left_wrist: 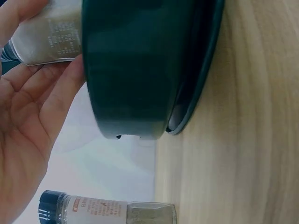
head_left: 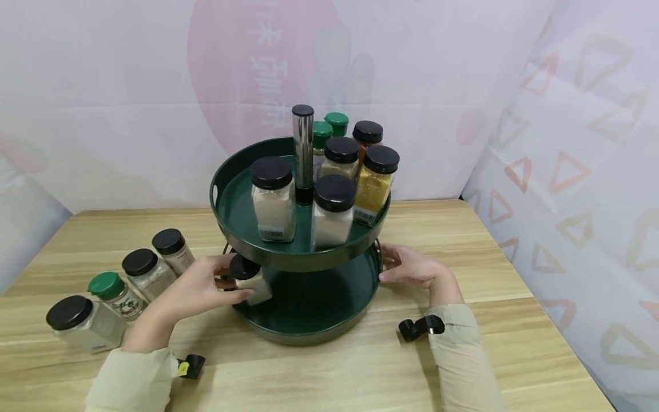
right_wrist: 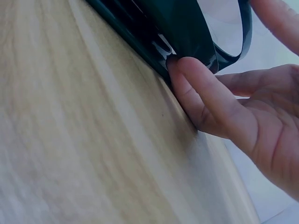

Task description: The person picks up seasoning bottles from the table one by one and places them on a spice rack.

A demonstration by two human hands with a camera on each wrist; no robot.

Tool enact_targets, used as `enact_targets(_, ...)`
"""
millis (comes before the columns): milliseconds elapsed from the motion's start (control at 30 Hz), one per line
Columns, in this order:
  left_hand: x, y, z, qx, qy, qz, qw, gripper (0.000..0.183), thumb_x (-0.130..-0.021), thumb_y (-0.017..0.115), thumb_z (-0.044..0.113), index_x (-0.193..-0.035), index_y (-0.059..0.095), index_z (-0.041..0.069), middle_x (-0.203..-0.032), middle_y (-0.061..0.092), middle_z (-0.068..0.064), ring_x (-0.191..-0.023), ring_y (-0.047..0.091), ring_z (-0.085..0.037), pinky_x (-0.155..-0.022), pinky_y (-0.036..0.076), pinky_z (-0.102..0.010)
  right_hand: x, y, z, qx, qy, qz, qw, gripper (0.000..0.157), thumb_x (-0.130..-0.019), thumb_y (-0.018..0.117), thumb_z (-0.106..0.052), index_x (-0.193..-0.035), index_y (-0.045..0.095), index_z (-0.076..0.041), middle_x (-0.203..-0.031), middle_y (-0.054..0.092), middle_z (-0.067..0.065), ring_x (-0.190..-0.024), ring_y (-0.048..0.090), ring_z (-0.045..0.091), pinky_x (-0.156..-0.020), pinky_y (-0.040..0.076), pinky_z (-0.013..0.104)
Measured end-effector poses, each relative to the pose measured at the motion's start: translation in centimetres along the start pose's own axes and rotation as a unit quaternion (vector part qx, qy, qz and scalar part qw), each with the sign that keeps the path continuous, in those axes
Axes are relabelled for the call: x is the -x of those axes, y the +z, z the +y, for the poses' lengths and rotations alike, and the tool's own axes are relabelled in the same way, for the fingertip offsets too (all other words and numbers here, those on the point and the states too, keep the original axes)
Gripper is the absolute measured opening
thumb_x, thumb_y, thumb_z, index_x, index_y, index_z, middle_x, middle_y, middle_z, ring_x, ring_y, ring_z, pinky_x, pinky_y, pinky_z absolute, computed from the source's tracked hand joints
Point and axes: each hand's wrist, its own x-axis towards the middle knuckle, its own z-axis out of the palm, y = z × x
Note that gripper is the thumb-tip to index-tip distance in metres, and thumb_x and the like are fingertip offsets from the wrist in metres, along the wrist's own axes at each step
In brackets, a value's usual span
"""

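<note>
Head view: pinched a black-capped jar (head_left: 257, 290) between thumb and curled fingers of the left hand (head_left: 201, 286), tilted, just inside the left rim of the green two-tier stand's (head_left: 309, 337) lower tier. Touched the stand's right edge with bent fingers of the right hand (head_left: 414, 266); could not tell whether actually gripping. Saw seven containers (head_left: 333, 226) on the stand's upper tier, plus four bottles (head_left: 154, 280) upright left of the stand.

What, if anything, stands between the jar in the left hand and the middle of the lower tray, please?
Nothing visible does: from the jar in the left hand, bare floor of the lower tray runs to its middle. The upper tray sits overhead, perhaps limiting lift.
</note>
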Motion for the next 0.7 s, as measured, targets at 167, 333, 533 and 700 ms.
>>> enact_targets(167,-0.21,0.20,-0.03,-0.010,-0.003,-0.011,0.9999,0.023,-0.084,0.081,0.027,-0.098,0.067,0.015,-0.085,0.067,0.001,-0.074,0.061,-0.007,-0.064,0.055,-0.023,0.00,0.00,0.09,0.003,-0.001,0.006,1.000,0.093,-0.086,0.075,-0.003,-0.153,0.012,0.010,-0.151,0.027,0.033,-0.118,0.053,0.018,-0.097,0.053,0.023)
enact_targets(333,-0.15,0.19,-0.01,-0.017,-0.010,-0.010,0.9998,0.023,-0.083,0.081,0.027,-0.097,0.067,0.015,-0.085,0.067,0.001,-0.073,0.061,-0.007,-0.064,0.054,-0.023,0.12,0.11,-0.05,0.005,0.005,0.009,1.000,0.095,-0.085,0.076,-0.004,-0.154,0.012,0.008,-0.154,0.026,0.033,-0.123,0.051,0.021,-0.098,0.053,0.024)
enact_targets(533,-0.32,0.17,-0.10,-0.030,-0.006,-0.012,0.9995,0.022,-0.083,0.082,0.027,-0.094,0.066,0.016,-0.077,0.062,0.003,-0.067,0.056,-0.008,-0.057,0.048,-0.022,0.23,0.13,-0.18,0.006,0.011,0.010,1.000,0.096,-0.086,0.074,-0.002,-0.155,0.008,0.006,-0.158,0.021,0.031,-0.130,0.047,0.027,-0.098,0.052,0.024)
enact_targets(700,-0.48,0.15,-0.18,-0.038,-0.013,-0.018,0.9990,0.025,-0.082,0.082,0.029,-0.096,0.065,0.016,-0.075,0.059,0.003,-0.065,0.052,-0.010,-0.055,0.044,-0.022,0.18,0.12,-0.28,0.011,0.010,0.007,1.000,0.095,-0.087,0.073,-0.002,-0.155,0.007,0.007,-0.158,0.020,0.031,-0.131,0.046,0.028,-0.099,0.052,0.024)
